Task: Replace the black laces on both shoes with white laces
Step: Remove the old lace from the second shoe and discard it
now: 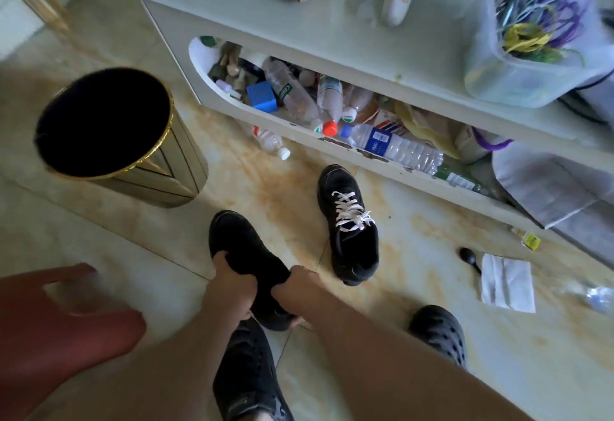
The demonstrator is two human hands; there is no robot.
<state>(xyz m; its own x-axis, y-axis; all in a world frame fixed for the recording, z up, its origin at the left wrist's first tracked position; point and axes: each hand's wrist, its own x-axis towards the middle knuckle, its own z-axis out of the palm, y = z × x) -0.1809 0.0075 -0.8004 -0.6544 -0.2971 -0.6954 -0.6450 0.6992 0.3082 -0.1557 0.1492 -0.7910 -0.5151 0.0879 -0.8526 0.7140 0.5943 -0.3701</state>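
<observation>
bare floor (272, 184) between bin (109, 134) and laced shoe (349, 224), shelf (332, 151) blocking beyond, stool (50, 314) left

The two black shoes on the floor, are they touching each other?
Apart. The head view shows bare floor tile between the shoe with white laces and the shoe that both hands grip, left hand, right hand.

floor (382, 337): glossy marbled tile | near shoe (246, 247): matt black | bottles (395, 148): clear plastic | bin (159, 171): shiny gold-trimmed
</observation>
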